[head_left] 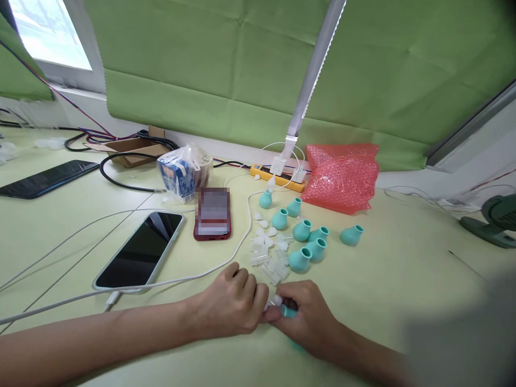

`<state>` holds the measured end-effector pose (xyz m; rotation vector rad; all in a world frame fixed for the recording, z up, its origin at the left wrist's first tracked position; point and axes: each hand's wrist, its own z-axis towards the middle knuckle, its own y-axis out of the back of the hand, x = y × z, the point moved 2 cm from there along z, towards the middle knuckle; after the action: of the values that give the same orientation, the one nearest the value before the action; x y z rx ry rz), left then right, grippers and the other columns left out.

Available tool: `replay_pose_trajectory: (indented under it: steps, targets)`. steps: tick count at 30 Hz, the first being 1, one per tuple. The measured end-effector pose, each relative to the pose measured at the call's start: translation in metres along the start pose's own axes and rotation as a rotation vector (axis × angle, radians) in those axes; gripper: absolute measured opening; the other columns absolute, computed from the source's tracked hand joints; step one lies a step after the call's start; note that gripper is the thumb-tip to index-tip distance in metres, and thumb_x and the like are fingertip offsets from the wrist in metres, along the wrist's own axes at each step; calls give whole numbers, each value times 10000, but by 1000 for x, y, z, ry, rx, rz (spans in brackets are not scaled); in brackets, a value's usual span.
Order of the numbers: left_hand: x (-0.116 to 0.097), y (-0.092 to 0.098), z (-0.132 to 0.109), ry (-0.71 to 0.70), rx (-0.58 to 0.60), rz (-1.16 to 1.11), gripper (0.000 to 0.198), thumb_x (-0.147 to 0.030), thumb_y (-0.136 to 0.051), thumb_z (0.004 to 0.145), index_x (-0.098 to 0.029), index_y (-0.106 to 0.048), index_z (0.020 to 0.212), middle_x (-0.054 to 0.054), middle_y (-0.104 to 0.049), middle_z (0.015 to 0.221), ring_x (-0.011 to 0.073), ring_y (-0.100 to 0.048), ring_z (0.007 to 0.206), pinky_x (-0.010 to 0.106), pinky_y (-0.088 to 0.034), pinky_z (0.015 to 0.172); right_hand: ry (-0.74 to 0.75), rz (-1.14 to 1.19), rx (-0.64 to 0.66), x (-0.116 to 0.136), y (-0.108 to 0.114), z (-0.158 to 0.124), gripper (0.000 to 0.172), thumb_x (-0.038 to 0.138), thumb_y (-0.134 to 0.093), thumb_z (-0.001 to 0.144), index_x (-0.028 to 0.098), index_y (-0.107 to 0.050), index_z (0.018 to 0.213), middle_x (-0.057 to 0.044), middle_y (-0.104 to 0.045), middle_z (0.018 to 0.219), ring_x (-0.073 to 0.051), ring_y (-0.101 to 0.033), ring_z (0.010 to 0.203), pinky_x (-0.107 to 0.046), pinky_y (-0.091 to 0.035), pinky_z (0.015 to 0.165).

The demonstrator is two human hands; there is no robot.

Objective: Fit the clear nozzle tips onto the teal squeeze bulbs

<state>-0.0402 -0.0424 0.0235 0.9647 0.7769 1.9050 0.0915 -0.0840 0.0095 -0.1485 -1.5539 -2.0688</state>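
Note:
My right hand (308, 317) is closed around a teal rubber bulb (288, 311), with most of the bulb hidden by the fingers and palm. Pressed up against it, my left hand (237, 301) is curled into a fist around a translucent plastic piece (271, 305) that shows at the bulb's neck. Just beyond the hands lies a loose pile of clear plastic tubes (276, 266) and white pointed tips (263, 237). Several more teal bulbs (300, 260) stand or lean to the right of that pile. One bulb (265, 199) at the back has a white tip fitted on top.
Left of the hands lie a phone (139, 252), a red-cased phone (213, 215) and a white cable (201, 274). Farther back are a bagged blue pack (179, 174), an orange power strip (278, 177) and a red bubble-wrap bag (342, 177). A green fan (497, 217) stands at right.

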Motion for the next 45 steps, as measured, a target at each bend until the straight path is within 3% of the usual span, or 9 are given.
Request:
replay_pose_trajectory:
  steps: [3,7,14,23,26,32,36,41,45]
  targets:
    - [13,-5,5,127,144,-148,380,-461,-277,842,-161,-419,657,2,-508,486,149,-470,386,246,-246,378,-11,32,15,2,2,-1,351,342,-526,647,172,-286,455,49,-305,412,-63,-257,404,-215,-193,412]
    - [31,-18,7,471,358,-484,224,-375,-378,828,-164,-381,903,-56,-462,507,129,-453,415,205,-267,391,73,52,13,10,9,-5,208,249,-502,603,173,-339,498,28,-379,448,-80,-330,432,-212,-255,443]
    - [44,-30,5,702,180,-953,306,-154,-445,750,-199,-397,1048,-26,-516,708,83,-475,546,178,-386,496,69,50,36,9,8,-6,199,234,-499,600,174,-332,511,30,-376,457,-80,-333,436,-210,-273,457]
    - [43,-21,8,653,64,-1084,221,-116,-415,753,-162,-516,944,43,-559,936,117,-530,794,230,-461,671,-11,125,82,6,7,-4,149,234,-543,659,163,-455,564,10,-491,523,-103,-444,500,-215,-324,505]
    - [38,-9,8,528,15,-993,194,-131,-431,749,-135,-539,911,53,-568,862,129,-512,751,260,-447,677,-22,195,76,4,11,0,115,240,-554,699,165,-503,628,8,-526,574,-103,-472,539,-210,-350,529]
    - [23,5,7,238,95,-935,214,-191,-500,724,-101,-559,909,67,-572,782,157,-508,744,260,-430,657,12,182,-30,-4,13,9,89,247,-569,668,166,-539,645,-8,-530,611,-118,-490,552,-226,-368,515]
    - [21,3,9,221,146,-899,185,-187,-450,777,-120,-581,889,63,-570,763,140,-522,708,235,-427,624,-61,171,10,-4,12,9,111,216,-572,611,176,-480,660,5,-509,597,-122,-471,536,-237,-384,500]
    - [26,0,9,273,50,-895,176,-195,-460,774,-108,-592,851,66,-570,737,137,-522,702,232,-431,625,-114,323,-77,-2,12,-1,419,191,-579,613,190,-369,975,-26,-551,805,-140,-537,697,-246,-453,623]
    - [28,-6,7,251,87,-835,180,-201,-483,761,-127,-578,894,58,-570,765,155,-508,754,267,-432,685,-35,345,-166,-10,2,-3,243,135,-546,631,199,-432,836,-8,-552,737,-122,-536,642,-233,-458,605]
